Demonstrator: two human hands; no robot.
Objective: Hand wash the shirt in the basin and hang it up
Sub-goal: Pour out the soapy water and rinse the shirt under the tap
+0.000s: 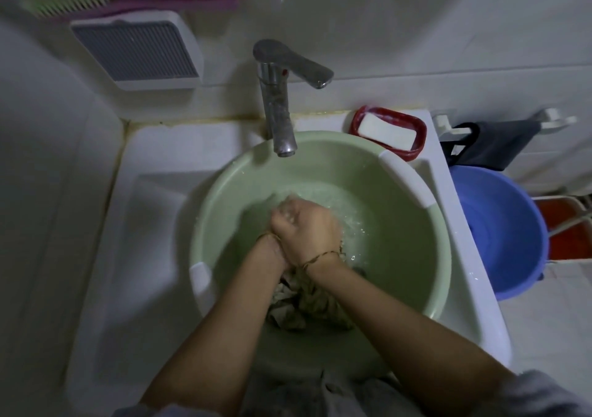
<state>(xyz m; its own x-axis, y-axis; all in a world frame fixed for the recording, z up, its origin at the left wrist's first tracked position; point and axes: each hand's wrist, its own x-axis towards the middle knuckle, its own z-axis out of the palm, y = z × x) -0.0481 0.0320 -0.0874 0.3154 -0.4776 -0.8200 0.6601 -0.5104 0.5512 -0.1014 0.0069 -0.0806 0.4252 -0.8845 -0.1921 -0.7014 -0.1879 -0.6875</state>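
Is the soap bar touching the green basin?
Apart. Head view: the soap bar lies inside its red dish, whose rim separates it from the green basin.

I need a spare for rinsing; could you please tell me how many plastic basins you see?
2: the green basin in the sink under the tap; the blue basin right of the sink. Others may be hidden.

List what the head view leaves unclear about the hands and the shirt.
All in the head view:
- Left hand: mostly covered by the right hand; grip unreadable.
- Right hand's fingers: curled, motion-blurred; what they hold is unclear.
- Shirt: bunched under both forearms in the basin, largely hidden.
- Blue bucket: partly hidden behind the sink edge.
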